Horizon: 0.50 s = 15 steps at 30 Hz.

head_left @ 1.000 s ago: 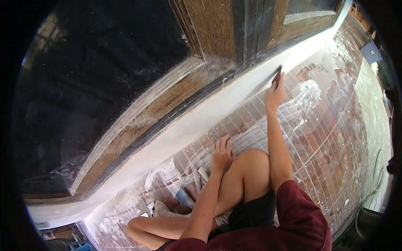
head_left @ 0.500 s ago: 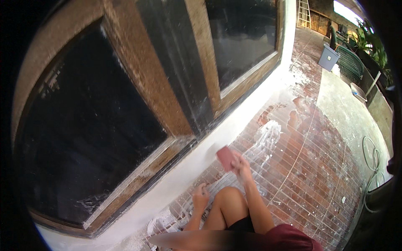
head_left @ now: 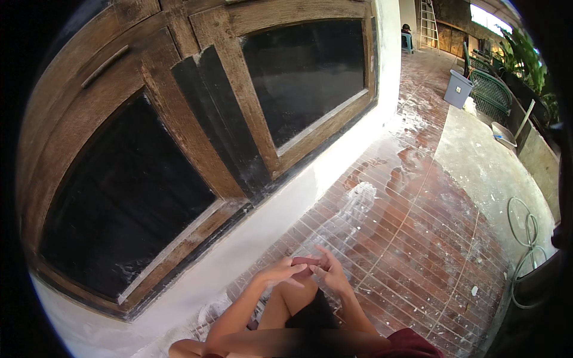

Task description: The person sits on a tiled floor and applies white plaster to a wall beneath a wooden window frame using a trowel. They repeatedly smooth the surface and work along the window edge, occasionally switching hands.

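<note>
A reddish piece of sandpaper [head_left: 305, 262] is held between my two hands above my bent knee. My left hand [head_left: 278, 272] grips its left side, thumb toward me. On the other side, my right hand [head_left: 332, 272] pinches it with the thumb on the near face, one finger pointing up. The sheet looks curved or folded, and the fingers cover part of it. Beyond my hands runs a low white wall [head_left: 280, 216], under a brown wooden window frame [head_left: 230, 161] with dark glass panes [head_left: 128, 209].
White powder and flakes lie on the red tiled floor [head_left: 412, 238]. To the right are a coiled hose [head_left: 525, 230] and a dustpan [head_left: 504, 136]. Farther back stand a grey bin [head_left: 458, 89], green chairs [head_left: 492, 89], a ladder [head_left: 428, 24] and a small blue stool [head_left: 407, 42].
The sandpaper has come back from beside the wall toward my knee. My left hand has risen from near the floor and taken hold of it with my right. The view has shifted.
</note>
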Each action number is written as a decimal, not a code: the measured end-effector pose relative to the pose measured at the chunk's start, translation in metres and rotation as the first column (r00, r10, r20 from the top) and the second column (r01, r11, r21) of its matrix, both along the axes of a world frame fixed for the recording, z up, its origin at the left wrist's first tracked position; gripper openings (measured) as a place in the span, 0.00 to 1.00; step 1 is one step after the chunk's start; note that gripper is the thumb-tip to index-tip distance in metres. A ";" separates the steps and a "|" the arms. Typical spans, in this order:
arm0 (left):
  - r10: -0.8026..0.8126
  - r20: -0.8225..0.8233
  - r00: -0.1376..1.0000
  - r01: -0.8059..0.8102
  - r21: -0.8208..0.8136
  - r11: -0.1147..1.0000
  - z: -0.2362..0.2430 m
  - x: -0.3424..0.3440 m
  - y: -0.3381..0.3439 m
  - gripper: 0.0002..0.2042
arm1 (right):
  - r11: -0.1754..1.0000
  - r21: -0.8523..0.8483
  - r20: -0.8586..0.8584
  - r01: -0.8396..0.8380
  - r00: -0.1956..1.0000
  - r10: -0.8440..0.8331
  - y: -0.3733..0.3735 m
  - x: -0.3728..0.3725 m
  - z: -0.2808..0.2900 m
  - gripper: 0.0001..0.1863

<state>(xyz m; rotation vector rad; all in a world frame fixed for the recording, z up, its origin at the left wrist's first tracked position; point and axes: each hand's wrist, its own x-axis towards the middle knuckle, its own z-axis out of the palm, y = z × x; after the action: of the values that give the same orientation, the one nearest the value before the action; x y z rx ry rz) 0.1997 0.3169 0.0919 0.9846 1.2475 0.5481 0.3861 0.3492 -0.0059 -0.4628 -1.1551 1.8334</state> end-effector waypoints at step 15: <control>0.388 -0.894 0.225 0.750 0.413 0.517 -0.025 -0.025 0.134 0.34 | 0.615 0.775 0.629 0.145 -0.266 -0.731 0.017 0.186 -0.147 0.25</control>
<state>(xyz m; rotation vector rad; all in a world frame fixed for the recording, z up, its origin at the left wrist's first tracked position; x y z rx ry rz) 0.1744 0.4504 0.0666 2.7083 1.9061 0.1700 0.5723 0.3659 -0.1530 -1.9219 -1.7923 0.0557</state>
